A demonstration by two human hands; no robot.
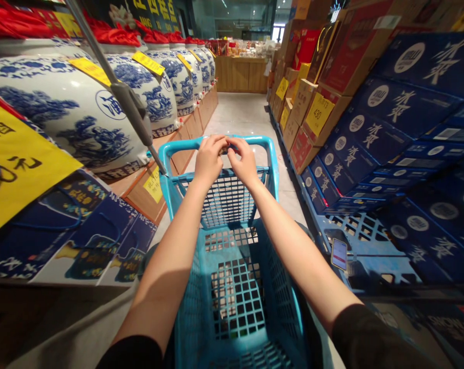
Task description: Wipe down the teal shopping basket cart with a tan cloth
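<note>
Hands: our left hand (pixel 209 160) and right hand (pixel 242 162) met over the blue basket (pixel 269 152) | Grip: fingers (pixel 218 144) bent together, could not tell if holding anything | Place: basket stood in the aisle between big jars (pixel 74 110) and boxes (pixel 303 105)

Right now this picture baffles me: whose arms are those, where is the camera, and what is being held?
No machine here: these are a person's own bare arms, seen from one camera worn on the head, looking forward and down. The left hand and right hand meet at the far rim of a blue plastic shopping basket, fingers curled together; whatever they may hold is too small to make out. Large blue-and-white porcelain jars with yellow tags line the aisle's left side. Stacked blue cartons fill the right, and a phone lies on a blue pallet.
</note>
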